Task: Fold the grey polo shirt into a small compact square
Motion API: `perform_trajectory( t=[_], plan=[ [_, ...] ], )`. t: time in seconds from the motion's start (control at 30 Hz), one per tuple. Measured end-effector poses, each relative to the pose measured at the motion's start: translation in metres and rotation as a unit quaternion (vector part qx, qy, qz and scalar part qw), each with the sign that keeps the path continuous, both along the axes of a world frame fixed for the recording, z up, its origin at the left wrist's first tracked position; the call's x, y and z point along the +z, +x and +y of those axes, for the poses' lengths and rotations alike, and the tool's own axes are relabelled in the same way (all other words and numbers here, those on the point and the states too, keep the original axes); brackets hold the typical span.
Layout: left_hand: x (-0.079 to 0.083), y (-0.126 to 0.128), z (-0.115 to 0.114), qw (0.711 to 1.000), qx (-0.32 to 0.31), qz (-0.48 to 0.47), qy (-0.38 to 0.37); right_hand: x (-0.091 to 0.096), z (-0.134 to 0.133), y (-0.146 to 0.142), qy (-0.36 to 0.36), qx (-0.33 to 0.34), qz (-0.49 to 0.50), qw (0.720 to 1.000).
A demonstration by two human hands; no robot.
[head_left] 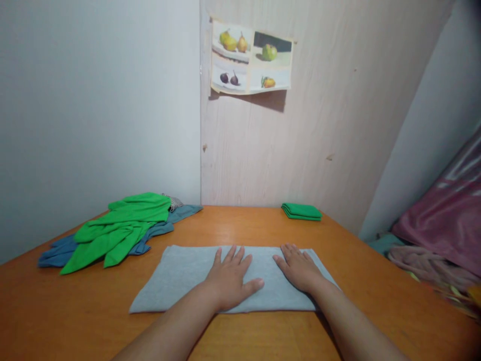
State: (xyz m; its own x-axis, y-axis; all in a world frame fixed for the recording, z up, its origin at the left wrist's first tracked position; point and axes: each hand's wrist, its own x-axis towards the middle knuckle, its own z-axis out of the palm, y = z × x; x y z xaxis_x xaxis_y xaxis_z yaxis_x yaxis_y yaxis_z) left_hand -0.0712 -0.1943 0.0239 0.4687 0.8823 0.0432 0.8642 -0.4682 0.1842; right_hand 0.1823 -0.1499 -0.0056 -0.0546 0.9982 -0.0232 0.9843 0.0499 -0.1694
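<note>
A light grey cloth (pixel 180 281), folded into a wide flat rectangle, lies in front of me on the orange-brown table (pixel 248 336). My left hand (pixel 231 281) rests palm down on its middle, fingers spread and thumb pointing right. Toward the cloth's right end lies my right hand (pixel 298 268), also flat with its fingers stretched out. Neither hand grips anything. Whether the cloth is a garment or a plain piece of fabric I cannot tell.
Bright green cloth (pixel 128 220) is heaped over blue-grey cloth (pixel 58 253) at the back left. A small folded green cloth (pixel 301 211) sits at the back right. Walls border the table behind. Pink fabric (pixel 439 225) bulges beyond the right edge.
</note>
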Motion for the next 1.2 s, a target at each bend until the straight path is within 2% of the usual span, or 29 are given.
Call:
perform_trajectory(
  t=[0.1, 0.23, 0.33, 0.47, 0.63, 0.97, 1.07, 1.2],
  plan=[
    [-0.007, -0.002, 0.0, 1.0, -0.001, 0.01, 0.0, -0.001, -0.001, -0.001, 0.007, 0.001, 0.002, 1.0],
    [-0.008, -0.004, 0.0, 1.0, -0.001, 0.006, -0.006, -0.001, 0.001, 0.002, 0.025, 0.007, 0.041, 0.999],
    [-0.005, -0.003, 0.0, 1.0, 0.003, 0.006, -0.012, 0.004, 0.007, 0.02, 0.091, 0.012, 0.128, 0.988],
    [-0.003, -0.003, -0.001, 1.0, 0.006, 0.012, -0.016, 0.014, 0.016, 0.064, 0.198, -0.107, 0.217, 0.95],
    [-0.004, -0.003, 0.0, 1.0, 0.011, 0.013, -0.017, 0.015, 0.017, 0.098, 0.177, -0.176, 0.215, 0.944],
    [-0.004, -0.003, 0.001, 1.0, 0.007, 0.012, -0.007, -0.007, 0.027, 0.102, 0.146, -0.184, 0.205, 0.95],
    [-0.002, -0.003, 0.0, 1.0, 0.012, 0.013, -0.01, -0.007, 0.027, 0.101, 0.158, -0.173, 0.208, 0.95],
    [-0.002, -0.002, 0.0, 1.0, 0.024, 0.008, -0.006, 0.003, 0.026, 0.096, 0.207, -0.157, 0.211, 0.942]
  ],
)
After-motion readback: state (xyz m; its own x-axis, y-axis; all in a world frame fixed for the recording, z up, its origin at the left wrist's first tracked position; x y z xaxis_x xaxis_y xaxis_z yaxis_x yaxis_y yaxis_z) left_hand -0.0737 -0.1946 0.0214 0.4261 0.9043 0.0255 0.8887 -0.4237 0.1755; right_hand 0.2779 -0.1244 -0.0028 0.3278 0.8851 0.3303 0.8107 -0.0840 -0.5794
